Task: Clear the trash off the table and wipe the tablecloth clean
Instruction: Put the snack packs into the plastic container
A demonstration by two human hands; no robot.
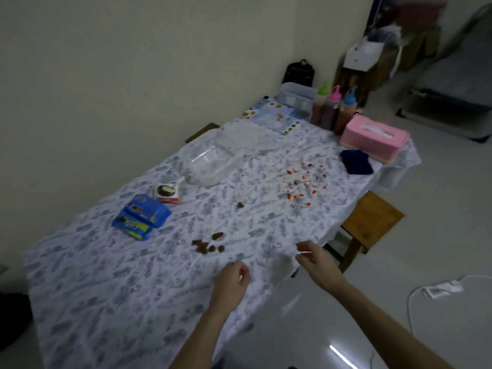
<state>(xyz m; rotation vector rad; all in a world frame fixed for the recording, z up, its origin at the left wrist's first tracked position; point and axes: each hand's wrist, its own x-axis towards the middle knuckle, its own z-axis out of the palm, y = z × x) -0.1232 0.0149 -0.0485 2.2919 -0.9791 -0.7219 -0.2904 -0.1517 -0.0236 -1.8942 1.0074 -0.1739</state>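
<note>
Both hands, left (232, 279) and right (316, 263), pinch a clear bag (279, 265) stretched sideways over the tablecloth (133, 275).

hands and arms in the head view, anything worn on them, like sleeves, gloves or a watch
Both arms are bare all the way to the bottom frame edge: no sleeves show. The left hand and right hand wear no gloves, and no watch or bracelet shows at either wrist. The picture is too blurred to rule out rings.
</note>
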